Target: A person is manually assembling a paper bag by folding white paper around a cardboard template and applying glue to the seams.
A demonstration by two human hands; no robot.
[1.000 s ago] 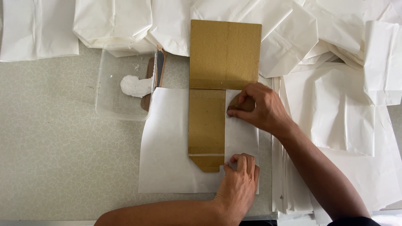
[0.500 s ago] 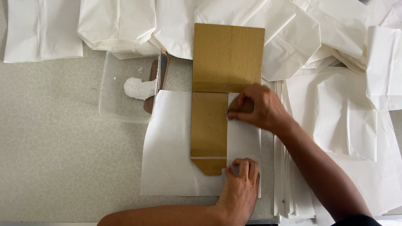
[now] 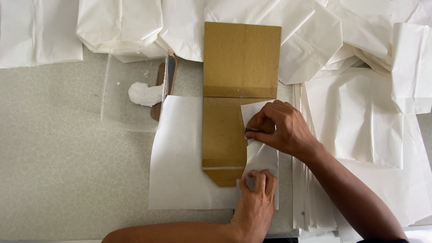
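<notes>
A white paper sheet lies on the table with a brown cardboard template on top of it. The template's narrow lower strip ends in a point. My right hand pinches the sheet's right edge and holds it lifted and curled over the strip. My left hand, reaching in from the bottom left, pinches the lower part of that same edge beside the strip's pointed end.
A clear plastic tub with a lump of white paste stands left of the template, a brown-handled tool against its right side. Folded white paper bags line the back. A stack of white sheets covers the right.
The sheet's right edge, flat under both hands before, now rises and folds leftward over the cardboard strip. My right hand has closed on it, and my left hand has shifted up slightly.
</notes>
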